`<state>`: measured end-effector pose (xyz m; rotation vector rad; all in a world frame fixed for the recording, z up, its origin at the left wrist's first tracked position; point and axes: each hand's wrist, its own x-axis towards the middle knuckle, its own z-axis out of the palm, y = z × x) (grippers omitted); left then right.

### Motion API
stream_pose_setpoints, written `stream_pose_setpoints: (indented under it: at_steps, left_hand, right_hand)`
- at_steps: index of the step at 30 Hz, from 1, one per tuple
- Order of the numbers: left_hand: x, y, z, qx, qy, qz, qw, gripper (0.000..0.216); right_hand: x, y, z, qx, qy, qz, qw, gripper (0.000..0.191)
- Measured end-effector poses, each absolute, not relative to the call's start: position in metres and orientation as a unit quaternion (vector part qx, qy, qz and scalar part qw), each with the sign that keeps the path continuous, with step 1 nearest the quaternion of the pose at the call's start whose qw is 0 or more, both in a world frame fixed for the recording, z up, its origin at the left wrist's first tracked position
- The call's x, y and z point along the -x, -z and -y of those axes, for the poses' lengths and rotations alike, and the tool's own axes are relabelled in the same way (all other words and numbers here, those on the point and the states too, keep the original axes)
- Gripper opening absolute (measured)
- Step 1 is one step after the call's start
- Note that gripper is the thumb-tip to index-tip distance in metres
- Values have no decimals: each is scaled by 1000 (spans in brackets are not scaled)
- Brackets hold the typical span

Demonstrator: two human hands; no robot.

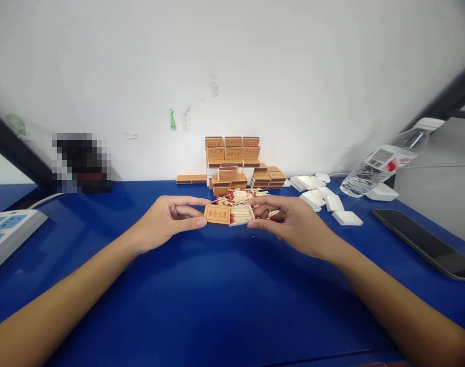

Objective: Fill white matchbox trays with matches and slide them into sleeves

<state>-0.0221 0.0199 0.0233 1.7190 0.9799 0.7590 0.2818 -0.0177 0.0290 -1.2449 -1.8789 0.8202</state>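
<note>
Between thumb and fingers my left hand (pixel 167 219) grips the orange matchbox sleeve (pixel 217 214) by its left end. My right hand (pixel 289 219) pinches the right end of the white matchbox tray (pixel 252 216), which is filled with red-tipped matches (pixel 240 214). The tray sits partly inside the sleeve, its right part sticking out. Just behind my hands lies a loose pile of matches (pixel 242 195), partly covered by my right hand. Stacked matchboxes (pixel 233 153) stand behind that pile against the wall.
White empty trays (pixel 347 218) are scattered at right, near a tilted plastic water bottle (pixel 389 158) and a black phone (pixel 423 242). A white power strip (pixel 14 234) lies at left. A pixelated dark object (pixel 83 163) stands by the wall. The table (pixel 202 306) is blue.
</note>
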Motion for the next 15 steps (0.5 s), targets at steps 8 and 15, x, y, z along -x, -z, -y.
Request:
stream_pose_setpoints:
  at_steps: [8,15]
  left_hand:
    - [18,-23,-15,-689,-331,-399,507,46]
    - [10,-25,0,-687,-383,-373,492,55]
  right_hand:
    - [-280,-26,21,476,-313,736,365,39]
    - [-277,-27,26,474,-304,726,394,41]
